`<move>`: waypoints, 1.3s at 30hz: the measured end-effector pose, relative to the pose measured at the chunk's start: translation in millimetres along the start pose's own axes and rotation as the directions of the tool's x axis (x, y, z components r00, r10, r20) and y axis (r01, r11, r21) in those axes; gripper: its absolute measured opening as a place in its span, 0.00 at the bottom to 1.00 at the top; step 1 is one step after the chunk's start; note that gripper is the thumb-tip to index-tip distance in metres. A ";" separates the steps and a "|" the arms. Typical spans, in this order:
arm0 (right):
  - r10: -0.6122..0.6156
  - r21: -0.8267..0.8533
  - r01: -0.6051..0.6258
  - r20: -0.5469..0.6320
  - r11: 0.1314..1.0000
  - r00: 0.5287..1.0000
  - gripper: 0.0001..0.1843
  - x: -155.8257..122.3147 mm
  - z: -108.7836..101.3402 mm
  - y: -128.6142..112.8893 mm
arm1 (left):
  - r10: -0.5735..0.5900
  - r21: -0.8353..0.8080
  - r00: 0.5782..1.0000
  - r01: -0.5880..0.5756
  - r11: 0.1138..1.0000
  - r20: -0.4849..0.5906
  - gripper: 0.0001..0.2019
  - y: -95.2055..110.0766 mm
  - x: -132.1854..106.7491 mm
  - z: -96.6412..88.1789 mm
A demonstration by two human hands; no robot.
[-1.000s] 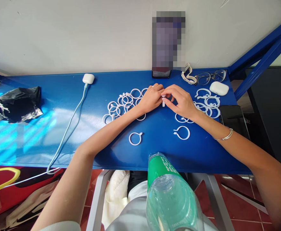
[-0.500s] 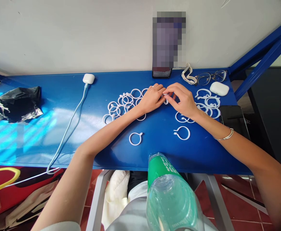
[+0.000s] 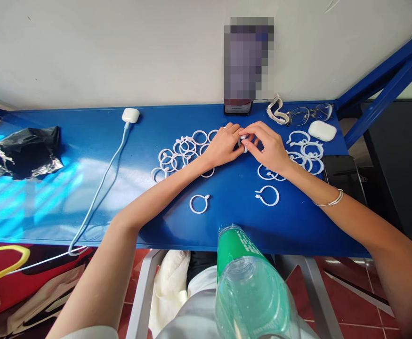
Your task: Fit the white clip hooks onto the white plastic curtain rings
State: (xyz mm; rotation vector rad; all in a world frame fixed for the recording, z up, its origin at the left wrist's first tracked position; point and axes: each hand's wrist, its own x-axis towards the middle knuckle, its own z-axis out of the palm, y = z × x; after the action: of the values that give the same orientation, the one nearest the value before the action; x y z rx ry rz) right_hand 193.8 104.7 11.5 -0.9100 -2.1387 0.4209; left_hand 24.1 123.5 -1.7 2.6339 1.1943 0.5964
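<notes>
My left hand [image 3: 223,145] and my right hand [image 3: 267,147] meet at the middle back of the blue table [image 3: 85,188], fingertips pinched together on one small white plastic ring [image 3: 243,142], mostly hidden by the fingers. A pile of white rings [image 3: 182,150] lies just left of my left hand. Another pile of white rings [image 3: 306,151] lies to the right of my right hand. Two single rings lie nearer me: one ring [image 3: 199,204] under my left forearm side, another ring [image 3: 267,194] below my right hand.
A phone [image 3: 239,106] leans on the wall behind my hands, with a watch strap [image 3: 275,112], glasses [image 3: 310,113] and an earbud case [image 3: 321,130] to its right. A second phone [image 3: 343,174], a charger with cable [image 3: 130,115], a black bag [image 3: 25,151] and a green-labelled bottle [image 3: 248,282] are around.
The fingertips shifted slightly as they work the small ring between them; both hands stay in the same place and nothing else on the table moved.
</notes>
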 end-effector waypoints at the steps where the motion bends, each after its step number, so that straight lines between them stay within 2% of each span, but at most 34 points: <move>1: 0.012 -0.003 -0.012 0.017 1.000 1.000 0.10 -0.5 0.3 0.4 | 0.001 0.004 1.000 -0.001 1.000 0.004 0.07 -0.6 0.0 0.4; 6: 0.048 -0.030 -0.045 0.093 0.999 0.995 0.12 -2.5 1.2 4.5 | -0.005 0.027 1.000 0.005 1.000 0.017 0.08 -2.0 0.5 0.4; 11: 0.059 0.038 -0.061 0.039 0.997 0.997 0.10 -1.2 0.4 4.6 | -0.003 0.026 1.000 0.003 1.000 0.021 0.09 0.0 0.8 -2.2; 19: 0.216 0.211 -0.196 -0.077 0.958 0.973 0.09 2.1 -3.5 4.9 | -0.022 0.012 0.999 0.022 1.000 0.029 0.16 -0.3 1.4 -6.2; 32: 0.256 0.398 -0.235 0.000 0.887 0.967 0.17 2.2 -3.6 12.9 | -0.028 -0.021 0.999 0.028 0.999 -0.017 0.25 0.0 1.2 -8.2; 39: 0.286 0.410 -0.243 -0.048 0.879 0.957 0.17 3.9 -2.7 18.0 | -0.037 -0.055 0.999 0.035 0.998 -0.037 0.23 3.0 0.0 -9.2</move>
State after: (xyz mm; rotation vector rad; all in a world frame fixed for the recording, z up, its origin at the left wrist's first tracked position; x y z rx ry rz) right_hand 202.5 120.0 5.4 -0.9600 -1.7404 0.8935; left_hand 22.1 121.6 7.6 2.5620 1.2157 0.6663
